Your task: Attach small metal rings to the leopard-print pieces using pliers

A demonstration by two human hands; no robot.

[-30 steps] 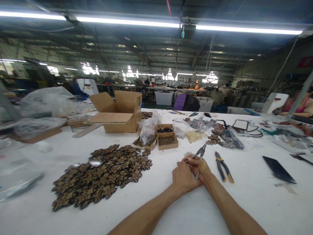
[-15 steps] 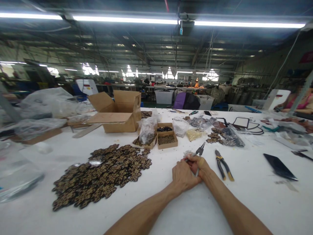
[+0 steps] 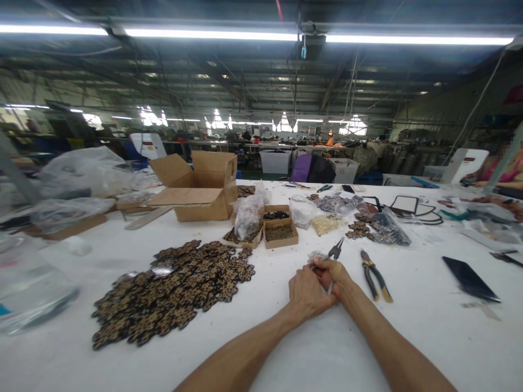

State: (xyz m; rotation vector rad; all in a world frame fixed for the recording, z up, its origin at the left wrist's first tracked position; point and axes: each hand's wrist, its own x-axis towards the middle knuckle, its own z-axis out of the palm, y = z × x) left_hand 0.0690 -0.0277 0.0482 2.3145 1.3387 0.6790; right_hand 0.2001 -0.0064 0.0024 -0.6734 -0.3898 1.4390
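Observation:
My right hand is closed around long-nosed pliers, whose dark jaws point away from me and to the right, slightly apart. Pressed against it, my left hand is closed too, its fingertips meeting the right fingers. Whatever the left fingers pinch is hidden. Just beyond both hands lies a small pile of shiny, clear-looking bits. A second pair of pliers, with black and yellow handles, rests on the white table to the right.
Flower-shaped brown and black pieces spread across the left. Small cardboard trays of tiny parts stand ahead, beside an open carton. Plastic bags lie behind the hands; a dark phone-like slab lies right. Another person is at far right.
The whole view has shifted very slightly to the right in the picture. Both hands and the pliers keep nearly the same pose.

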